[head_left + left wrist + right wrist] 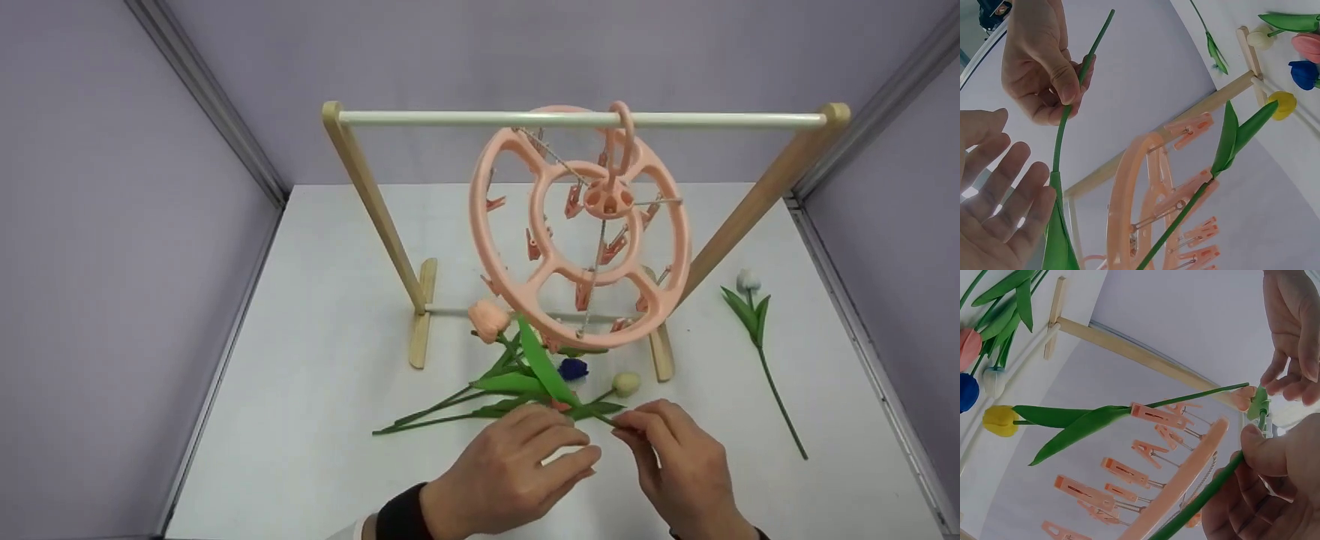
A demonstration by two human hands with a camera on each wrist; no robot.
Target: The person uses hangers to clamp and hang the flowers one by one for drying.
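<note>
My right hand pinches a thin green flower stem between thumb and forefinger; the stem's long leaf rises toward the pink round peg hanger. My left hand lies beside it with its fingers straight and holding nothing. One hanger peg holds the stem of a yellow tulip, which hangs head down. Pink and blue tulips lie on the white table under the hanger.
The hanger hooks over the white rod of a wooden rack standing mid-table. A white tulip lies apart at the right. Grey walls close the table's sides and back.
</note>
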